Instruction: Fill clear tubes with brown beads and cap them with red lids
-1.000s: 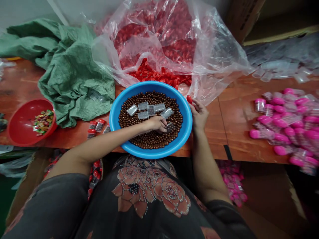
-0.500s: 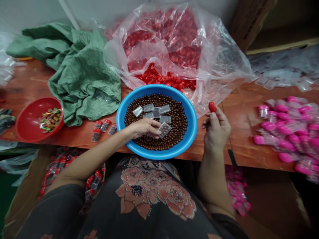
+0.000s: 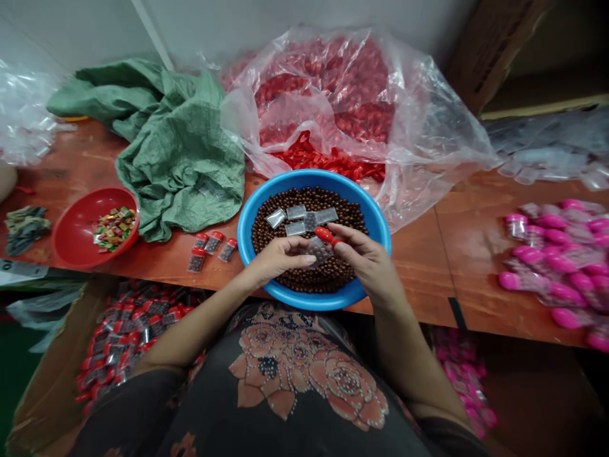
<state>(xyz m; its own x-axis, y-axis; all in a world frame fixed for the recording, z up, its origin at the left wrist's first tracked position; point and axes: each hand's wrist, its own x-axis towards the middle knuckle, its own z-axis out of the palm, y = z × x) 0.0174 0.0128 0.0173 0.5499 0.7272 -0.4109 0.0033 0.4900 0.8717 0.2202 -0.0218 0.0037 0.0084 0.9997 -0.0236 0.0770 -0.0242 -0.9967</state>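
Holding a small, clear, ball-filled container (image 3: 320, 252) in the left hand (image 3: 280, 258); pinching a red cap (image 3: 324, 235) in the right hand (image 3: 368, 261), just beyond the container and slightly rightward. Hanging close together between both hands, over a blue basin (image 3: 244, 233). Cannot tell long axis or any contact.

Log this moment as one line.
left hand: holds clear container; right hand: holds red cap against it, seating unclear; both: over blue basin, brown balls
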